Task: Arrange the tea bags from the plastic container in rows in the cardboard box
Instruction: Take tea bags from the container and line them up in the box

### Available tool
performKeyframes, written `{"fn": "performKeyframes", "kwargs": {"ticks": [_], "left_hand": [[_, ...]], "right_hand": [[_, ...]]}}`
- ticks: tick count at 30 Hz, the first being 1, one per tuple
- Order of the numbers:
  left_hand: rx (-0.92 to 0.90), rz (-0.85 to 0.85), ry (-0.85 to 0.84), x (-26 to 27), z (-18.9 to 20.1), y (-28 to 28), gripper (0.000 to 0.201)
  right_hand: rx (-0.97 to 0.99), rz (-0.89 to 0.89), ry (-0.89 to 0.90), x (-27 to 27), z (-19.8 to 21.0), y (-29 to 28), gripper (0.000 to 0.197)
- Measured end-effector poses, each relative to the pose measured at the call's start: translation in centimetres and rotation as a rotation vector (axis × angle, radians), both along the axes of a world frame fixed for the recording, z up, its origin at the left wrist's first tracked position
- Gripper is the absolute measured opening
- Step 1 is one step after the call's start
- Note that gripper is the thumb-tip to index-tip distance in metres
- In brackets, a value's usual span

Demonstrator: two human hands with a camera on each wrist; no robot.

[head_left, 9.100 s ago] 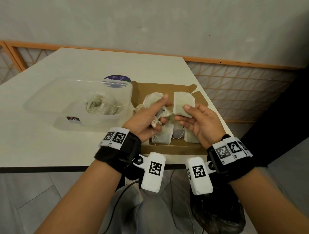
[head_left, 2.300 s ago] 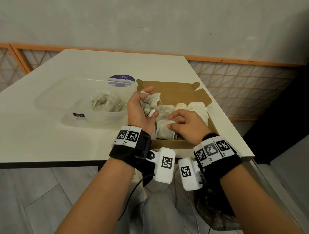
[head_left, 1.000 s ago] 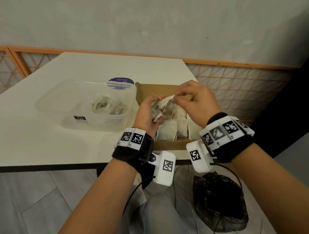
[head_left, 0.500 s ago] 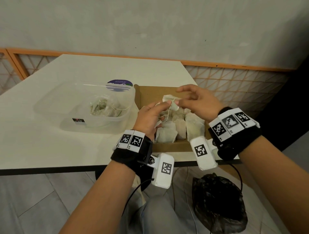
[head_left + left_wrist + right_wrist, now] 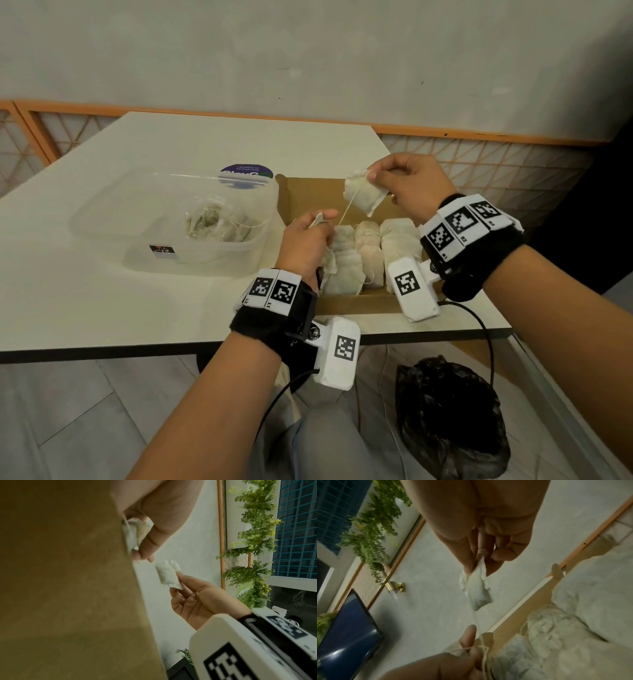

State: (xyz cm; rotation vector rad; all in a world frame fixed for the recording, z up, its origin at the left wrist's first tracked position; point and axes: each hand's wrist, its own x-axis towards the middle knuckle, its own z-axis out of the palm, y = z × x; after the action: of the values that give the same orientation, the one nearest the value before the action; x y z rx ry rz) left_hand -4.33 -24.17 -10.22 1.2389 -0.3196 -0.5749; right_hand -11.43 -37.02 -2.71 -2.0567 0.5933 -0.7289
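My right hand (image 5: pixel 380 178) pinches one tea bag (image 5: pixel 363 194) by its top corner and holds it up over the far part of the cardboard box (image 5: pixel 356 303). The same tea bag (image 5: pixel 477 589) hangs from my thumb and forefinger in the right wrist view. Its string runs down to my left hand (image 5: pixel 317 222), which grips a small bunch of tea bags (image 5: pixel 135 534) at the box's left edge. Several tea bags (image 5: pixel 368 253) lie in rows in the box. The clear plastic container (image 5: pixel 144 219) left of the box holds a few tangled tea bags (image 5: pixel 214 224).
A purple round lid or sticker (image 5: pixel 247 171) lies behind the container. The white table (image 5: pixel 102 291) ends just in front of the box. A black plastic bag (image 5: pixel 448 414) sits on the floor below. An orange lattice rail (image 5: pixel 496 161) runs behind the table.
My right hand has lifted one tea bag up and away from the bunch, stretching its string. My left hand has sunk toward the box's left edge with the bunch.
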Motion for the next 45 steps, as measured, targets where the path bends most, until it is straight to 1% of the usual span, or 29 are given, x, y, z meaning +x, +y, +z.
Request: {"fn": "performKeyframes", "kwargs": {"ticks": [3,5,7,9,11,13,16,19,21,24,25,26,28,30,31,33,35,39,42,45], "left_hand": [[-0.074,0.000,0.055,-0.1,0.2,-0.1,0.029],[-0.143,0.014,0.106,-0.1,0.2,-0.2,0.028],[-0.192,0.029,0.136,-0.1,0.4,-0.2,0.027],[-0.263,0.053,0.185,0.0,0.6,-0.2,0.028],[-0.346,0.078,0.230,0.0,0.8,0.0,0.032],[-0.349,0.111,0.187,0.0,0.9,0.2,0.034],[-0.325,0.149,0.108,0.1,0.8,0.3,0.034],[-0.323,0.152,0.103,0.1,0.9,0.4,0.034],[-0.319,0.145,0.103,0.0,1.0,0.4,0.034],[-0.318,0.149,0.109,0.0,0.9,0.4,0.034],[-0.314,0.155,0.104,0.0,0.9,0.4,0.034],[-0.310,0.161,0.098,0.1,0.8,0.4,0.034],[-0.311,0.167,0.098,0.1,0.8,0.3,0.034],[-0.320,0.168,0.101,0.1,0.7,0.2,0.034],[-0.321,0.169,0.102,0.1,0.7,0.2,0.034],[-0.326,0.173,0.108,0.2,0.7,0.2,0.034],[-0.327,0.179,0.109,0.1,0.7,0.2,0.035],[-0.358,0.161,0.148,0.1,0.9,0.3,0.034],[-0.362,0.126,0.204,0.1,1.0,0.4,0.035],[-0.350,0.104,0.234,0.3,1.1,0.5,0.035]], "right_hand": [[-0.040,0.032,0.002,-0.7,1.0,0.7,0.012],[-0.013,0.088,0.022,-1.5,1.7,1.2,0.011],[0.036,0.208,0.129,-2.5,1.8,1.8,0.008],[0.092,0.327,0.292,-3.2,1.1,2.4,0.005],[0.138,0.404,0.434,-3.3,-0.3,2.9,0.005],[0.145,0.430,0.510,-2.9,-1.8,3.4,0.004],[0.171,0.399,0.516,-2.3,-3.5,3.9,0.004],[-0.019,0.357,0.542,-2.0,-3.8,4.0,0.002],[-0.119,0.333,0.536,-1.9,-3.6,3.9,0.007],[-0.273,0.255,0.418,-2.5,-3.0,4.0,0.014],[-0.299,0.254,0.400,-3.0,-2.7,4.2,0.015],[-0.307,0.278,0.418,-3.6,-2.4,4.5,0.015],[-0.319,0.368,0.540,-4.8,-2.2,5.4,0.013],[-0.384,0.447,0.655,-5.5,-2.8,6.0,0.019],[-0.413,0.464,0.676,-5.6,-3.2,6.3,0.023],[-0.423,0.461,0.664,-5.5,-3.7,6.5,0.026],[-0.408,0.425,0.637,-5.2,-3.6,6.5,0.024],[-0.306,0.258,0.472,-3.1,-3.1,7.0,0.013],[-0.343,0.219,0.512,-1.1,-3.3,7.6,0.020],[-0.349,0.212,0.511,-0.1,-3.3,7.5,0.019]]}}
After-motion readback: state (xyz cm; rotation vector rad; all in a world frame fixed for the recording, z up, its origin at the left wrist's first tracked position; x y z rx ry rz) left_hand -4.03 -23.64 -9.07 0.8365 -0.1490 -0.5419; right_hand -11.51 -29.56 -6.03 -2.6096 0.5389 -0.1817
